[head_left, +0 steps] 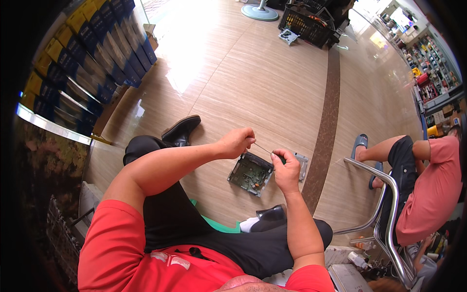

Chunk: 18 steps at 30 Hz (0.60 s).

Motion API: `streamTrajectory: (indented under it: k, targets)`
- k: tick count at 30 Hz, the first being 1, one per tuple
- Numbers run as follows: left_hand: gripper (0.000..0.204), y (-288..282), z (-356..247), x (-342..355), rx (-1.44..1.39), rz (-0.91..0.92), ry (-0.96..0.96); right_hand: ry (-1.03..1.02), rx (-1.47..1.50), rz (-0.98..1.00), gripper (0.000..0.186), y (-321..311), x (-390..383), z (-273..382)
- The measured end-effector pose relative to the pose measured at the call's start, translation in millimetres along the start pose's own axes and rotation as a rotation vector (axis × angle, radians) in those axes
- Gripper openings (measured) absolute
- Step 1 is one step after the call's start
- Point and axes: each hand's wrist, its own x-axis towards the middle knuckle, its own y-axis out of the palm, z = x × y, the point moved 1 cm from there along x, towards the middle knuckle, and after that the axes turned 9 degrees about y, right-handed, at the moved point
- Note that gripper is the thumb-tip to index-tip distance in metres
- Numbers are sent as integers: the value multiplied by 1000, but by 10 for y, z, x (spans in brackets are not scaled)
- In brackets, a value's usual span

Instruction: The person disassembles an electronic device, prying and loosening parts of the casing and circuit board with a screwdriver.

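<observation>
My right hand [286, 171] is closed around the dark green handle of a screwdriver [263, 147], whose thin metal shaft points up and to the left. At the shaft's far end, my left hand [237, 143] pinches its tip. Whether a small part sits between those fingertips is too small to tell. Below both hands, an open device with a green circuit board [249, 174] in a dark frame lies on the floor between my feet. A grey metal piece [302, 166] lies just right of it, partly behind my right hand.
Blue and yellow packages [92, 53] stand in a row on the left. Farther off are a black crate [306, 27], a small board [288, 36] and a round pale blue base [260, 12]. At right, another person [428, 190] sits by a chrome chair frame [391, 194].
</observation>
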Motion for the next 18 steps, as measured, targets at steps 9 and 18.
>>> streamTrajectory:
  k: [9, 18]
  targets:
    - [18, -3, -9, -17, 39, 79, 15, 80, -11, 20, 13, 37, -45, 93]
    - [19, -10, 60, 22, -34, 25, 28, 70, 16, -32, 15, 25, -33, 46]
